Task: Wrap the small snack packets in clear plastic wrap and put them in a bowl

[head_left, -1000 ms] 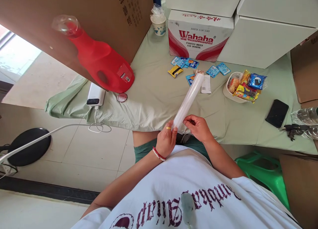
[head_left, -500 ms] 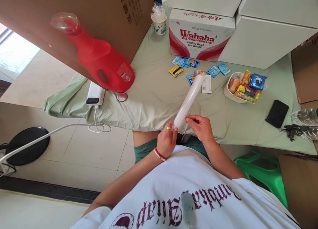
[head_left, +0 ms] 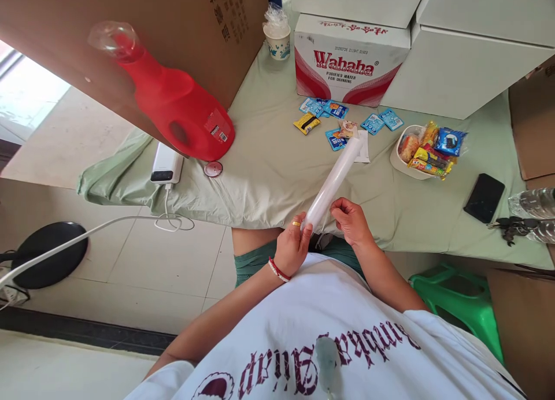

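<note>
One white roll: gripping it near its lower end with the left hand, wrapping the fingers around it and pressing the thumb along its side. Curling the right hand closed just to the right of the roll, pressing thumb and index finger together; being unable to tell whether pinching any thin edge between them. Holding the roll at a slant over the front edge of a pale green cloth, pointing the upper end forward and to the right, overlapping part of a white packet from above; being unable to tell whether touching it. Facing a patterned packet just beyond that end, blue sachets lying on both sides, and a yellow packet farther left, all in front of a Wahaha carton. Having a tub of wrapped snacks and a black phone on the right, a red bottle on the left. Wearing a yellow ring on the left hand.
</note>
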Motion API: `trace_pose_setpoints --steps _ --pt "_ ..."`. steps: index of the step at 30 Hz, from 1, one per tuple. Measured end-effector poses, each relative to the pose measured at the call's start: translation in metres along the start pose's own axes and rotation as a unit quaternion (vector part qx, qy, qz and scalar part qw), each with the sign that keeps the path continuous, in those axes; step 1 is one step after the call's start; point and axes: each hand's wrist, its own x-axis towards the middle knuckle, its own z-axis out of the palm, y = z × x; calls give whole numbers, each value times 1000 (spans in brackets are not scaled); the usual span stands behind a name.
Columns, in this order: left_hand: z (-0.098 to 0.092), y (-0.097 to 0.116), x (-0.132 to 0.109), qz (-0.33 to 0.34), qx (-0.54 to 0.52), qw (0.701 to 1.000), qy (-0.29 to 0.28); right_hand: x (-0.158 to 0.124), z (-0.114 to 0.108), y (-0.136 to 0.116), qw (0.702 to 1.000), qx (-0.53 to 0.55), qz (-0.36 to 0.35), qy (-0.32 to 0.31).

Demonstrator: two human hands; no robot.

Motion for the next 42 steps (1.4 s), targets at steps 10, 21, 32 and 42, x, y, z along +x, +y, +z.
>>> trace_pose_setpoints --steps 10,21,32,42 --pt "0 5 3 -51 -74 996 -20 -1 6 10 994 6 -96 59" --pt "7 0 8 -256 -546 778 -177 16 27 11 990 30 -128 42" --pt "-9 11 65 -191 -573 777 -178 6 17 -11 979 -48 -139 -143" --pt "-4 6 74 -187 -450 869 -83 10 7 5 982 -90 -148 -79"
